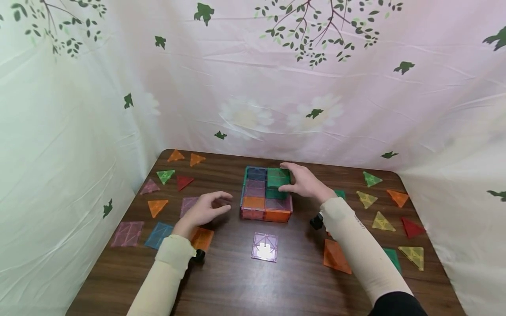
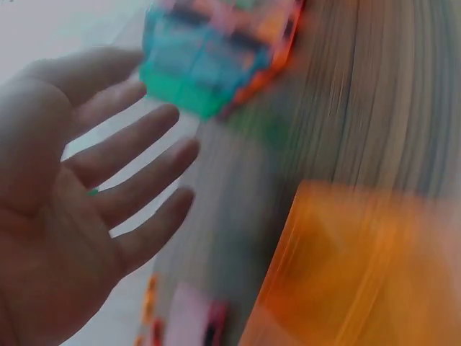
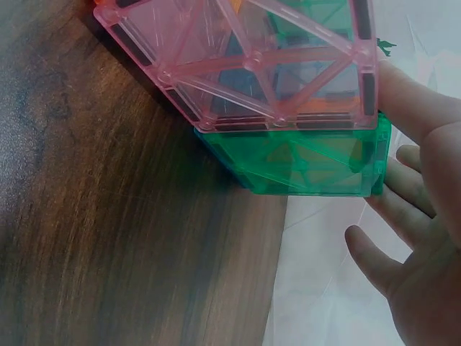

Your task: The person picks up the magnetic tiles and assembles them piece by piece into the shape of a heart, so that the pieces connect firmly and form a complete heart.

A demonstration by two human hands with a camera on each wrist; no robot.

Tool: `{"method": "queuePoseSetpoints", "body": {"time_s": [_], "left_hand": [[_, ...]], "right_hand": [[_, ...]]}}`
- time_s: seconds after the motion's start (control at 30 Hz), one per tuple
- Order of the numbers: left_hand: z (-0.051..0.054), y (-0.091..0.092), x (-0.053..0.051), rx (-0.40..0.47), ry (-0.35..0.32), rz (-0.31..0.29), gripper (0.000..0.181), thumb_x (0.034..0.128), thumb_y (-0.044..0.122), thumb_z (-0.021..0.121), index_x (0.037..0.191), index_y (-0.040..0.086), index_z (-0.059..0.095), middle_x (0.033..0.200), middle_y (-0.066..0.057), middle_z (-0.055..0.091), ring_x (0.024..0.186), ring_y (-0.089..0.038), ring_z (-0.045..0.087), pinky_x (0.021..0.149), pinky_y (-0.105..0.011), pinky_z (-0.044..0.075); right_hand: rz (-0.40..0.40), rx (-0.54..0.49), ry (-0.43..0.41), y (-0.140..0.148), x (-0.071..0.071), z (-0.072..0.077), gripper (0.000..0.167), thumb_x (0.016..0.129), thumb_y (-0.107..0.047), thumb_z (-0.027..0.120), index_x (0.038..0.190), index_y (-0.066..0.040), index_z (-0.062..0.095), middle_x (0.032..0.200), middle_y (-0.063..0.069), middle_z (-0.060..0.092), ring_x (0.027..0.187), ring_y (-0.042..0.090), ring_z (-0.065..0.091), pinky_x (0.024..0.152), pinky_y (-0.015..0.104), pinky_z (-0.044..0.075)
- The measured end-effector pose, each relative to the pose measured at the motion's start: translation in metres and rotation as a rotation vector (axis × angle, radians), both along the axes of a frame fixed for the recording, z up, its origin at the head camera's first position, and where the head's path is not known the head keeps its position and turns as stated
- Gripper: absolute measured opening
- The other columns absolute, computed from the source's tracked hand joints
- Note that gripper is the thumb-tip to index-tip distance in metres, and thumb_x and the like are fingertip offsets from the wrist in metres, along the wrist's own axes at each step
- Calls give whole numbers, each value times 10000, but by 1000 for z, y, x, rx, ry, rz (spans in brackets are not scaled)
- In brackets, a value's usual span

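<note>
Here, with the right hand [image 1: 303,180]: thumb and fingers at the right edge of a green tile [image 1: 278,176] atop the box of coloured tiles [image 1: 253,214] on the table [image 1: 231,272], grip or mere contact impossible to tell. With the left hand [image 1: 204,209], near the box's left side: fingers slack and apart. Before the box: a flat purple tile [image 1: 264,247].

Bright, soft light in the head view; the wrist views are dimmer, the left one heavily smeared.
White glare sits on the purple tile [image 1: 258,243], with a fainter sheen on the brown surface [image 1: 229,281], so light seems to fall from above. Soft shadow lies beside the left sleeve [image 1: 162,272]. In the left wrist view the orange tile [image 2: 353,267] blurs while the left fingers [image 2: 133,137] are clearer; the right wrist view is fairly crisp, its right fingers [image 3: 410,101] shaded.
</note>
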State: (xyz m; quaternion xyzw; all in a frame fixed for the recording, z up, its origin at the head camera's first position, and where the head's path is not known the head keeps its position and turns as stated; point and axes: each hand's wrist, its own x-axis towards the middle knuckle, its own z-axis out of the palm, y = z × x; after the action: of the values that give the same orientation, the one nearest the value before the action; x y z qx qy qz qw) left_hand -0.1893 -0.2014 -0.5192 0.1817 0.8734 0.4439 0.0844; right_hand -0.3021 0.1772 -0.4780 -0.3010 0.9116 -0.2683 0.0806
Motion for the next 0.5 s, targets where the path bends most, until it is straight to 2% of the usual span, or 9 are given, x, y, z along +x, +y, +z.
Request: {"method": "queuePoseSetpoints", "body": {"time_s": [0.13,0.2,0.3,0.33,0.4,0.5], "left_hand": [[8,-33,2,-260,169,23,481,898,159,855,1336,48,689,1335,-125,681,1155,-337,655,979,-565,527],[9,-48,3,-380,195,37,558,832,143,910,1336,50,692,1377,-159,645,1197,-378,624,998,-616,501],[10,-65,5,-513,147,32,637,790,138,939,1368,71,680,1447,-201,579,1289,-430,562,1034,-694,447],[10,-69,6,-534,115,31,643,789,133,938,1374,76,679,1464,-208,564,1318,-446,541,1045,-706,436],[8,-76,8,-554,68,18,633,793,112,932,1373,74,681,1463,-220,557,1316,-458,538,1054,-699,437],[8,-78,4,-549,55,-2,592,802,90,921,1347,63,692,1427,-222,575,1275,-451,559,1050,-641,476]], "right_hand": [[0,10,-4,2,0,0,873,917,-434,825,1596,-60,423,1607,150,466,1455,357,464,1152,575,412],[-3,7,-4,3,0,0,871,914,-421,831,1596,-62,424,1607,151,466,1450,358,469,1144,579,418],[-4,-3,-1,3,0,1,870,909,-403,841,1596,-67,427,1604,149,472,1443,355,478,1137,579,427],[-3,-3,-1,2,0,0,866,910,-407,839,1596,-73,428,1603,145,474,1441,350,481,1136,574,430],[6,-2,-2,0,1,-1,862,915,-415,833,1597,-76,429,1602,143,476,1438,348,486,1135,569,434],[1,5,4,1,1,-1,858,917,-429,826,1596,-83,433,1600,137,480,1434,340,494,1133,558,441]]}}
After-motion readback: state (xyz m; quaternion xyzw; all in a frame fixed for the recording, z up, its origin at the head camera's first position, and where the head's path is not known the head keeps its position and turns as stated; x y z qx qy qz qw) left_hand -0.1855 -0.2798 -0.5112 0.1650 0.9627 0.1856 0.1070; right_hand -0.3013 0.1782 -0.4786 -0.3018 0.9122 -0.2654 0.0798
